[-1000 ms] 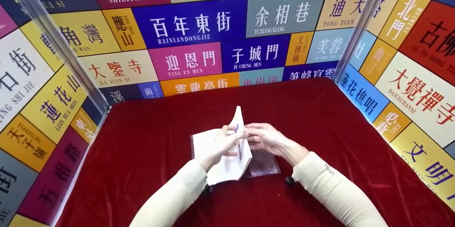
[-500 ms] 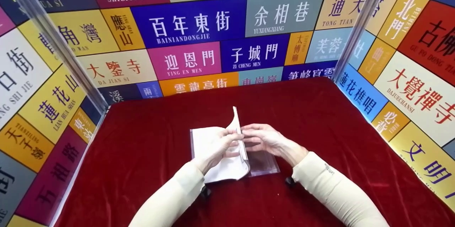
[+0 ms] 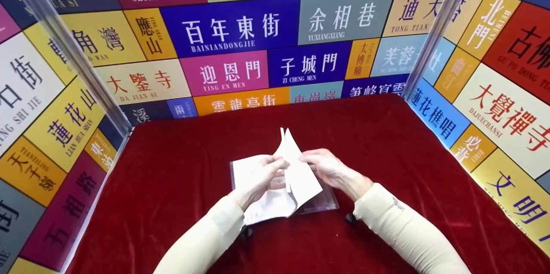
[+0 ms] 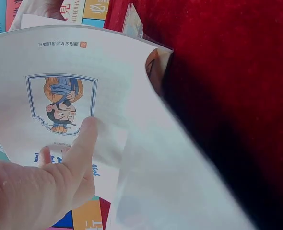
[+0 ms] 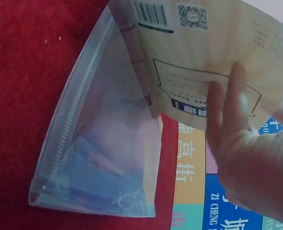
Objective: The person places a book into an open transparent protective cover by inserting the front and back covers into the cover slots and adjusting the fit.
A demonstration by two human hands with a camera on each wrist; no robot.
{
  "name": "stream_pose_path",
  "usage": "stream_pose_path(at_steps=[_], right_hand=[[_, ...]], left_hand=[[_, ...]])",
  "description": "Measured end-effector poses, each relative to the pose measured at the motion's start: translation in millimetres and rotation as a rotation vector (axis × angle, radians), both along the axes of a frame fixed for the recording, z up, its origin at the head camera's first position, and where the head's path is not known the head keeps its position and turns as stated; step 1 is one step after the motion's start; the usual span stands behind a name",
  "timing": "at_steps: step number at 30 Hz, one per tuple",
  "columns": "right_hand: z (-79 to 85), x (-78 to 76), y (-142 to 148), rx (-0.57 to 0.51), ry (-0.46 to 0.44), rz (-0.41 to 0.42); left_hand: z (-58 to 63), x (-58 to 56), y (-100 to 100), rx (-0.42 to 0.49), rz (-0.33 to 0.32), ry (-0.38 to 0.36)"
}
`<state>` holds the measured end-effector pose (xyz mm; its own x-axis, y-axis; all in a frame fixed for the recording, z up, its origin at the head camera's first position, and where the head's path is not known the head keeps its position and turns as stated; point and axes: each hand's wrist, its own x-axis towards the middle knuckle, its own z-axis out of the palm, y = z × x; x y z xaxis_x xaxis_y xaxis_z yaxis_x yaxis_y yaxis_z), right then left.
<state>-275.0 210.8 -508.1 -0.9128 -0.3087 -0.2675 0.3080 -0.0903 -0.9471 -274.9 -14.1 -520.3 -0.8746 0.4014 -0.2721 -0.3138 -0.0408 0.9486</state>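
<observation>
A paperback book (image 3: 303,177) stands partly open under both hands, its white pages fanned. My left hand (image 3: 262,175) pinches pages near the middle; in the left wrist view its thumb (image 4: 81,143) lies on a page printed with a framed cartoon figure. My right hand (image 3: 331,166) holds the right part of the book by its edge. In the right wrist view its fingers (image 5: 235,100) press the tan back cover (image 5: 204,52), which bears a barcode and a QR code. A clear plastic book cover (image 5: 108,139) spreads out from beneath the book.
Dark red velvet cloth (image 3: 193,222) covers the table. Panels with place names (image 3: 227,29) wall it in at the back and both sides, with metallic posts (image 3: 86,55) at the corners. A small black object (image 3: 350,219) shows under the right cuff.
The pages have parted: the right portion now leans over to the right in my right hand, a white page facing up. My left hand stays on the left portion.
</observation>
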Motion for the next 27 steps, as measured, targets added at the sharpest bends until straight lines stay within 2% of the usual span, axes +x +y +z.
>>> stream_pose_path(at_steps=[4, 7, 13, 22, 27], right_hand=[[-0.1, -0.1, 2, 0.08, 0.009, -0.023], [-0.5, 0.0, 3, 0.117, 0.014, -0.036], [-3.9, -0.1, 3, 0.137, 0.027, -0.048], [-6.0, -0.6, 1, 0.171, 0.014, -0.022], [-6.6, 0.5, 0, 0.183, 0.019, -0.006]], left_hand=[[1.6, 0.1, -5, 0.007, 0.005, -0.02], [3.4, 0.9, -9, -0.022, 0.022, -0.021], [7.5, 2.6, -23, -0.062, 0.046, -0.01], [8.8, 5.5, -46, -0.029, 0.097, -0.041], [8.1, 8.0, -57, -0.069, 0.104, -0.03]])
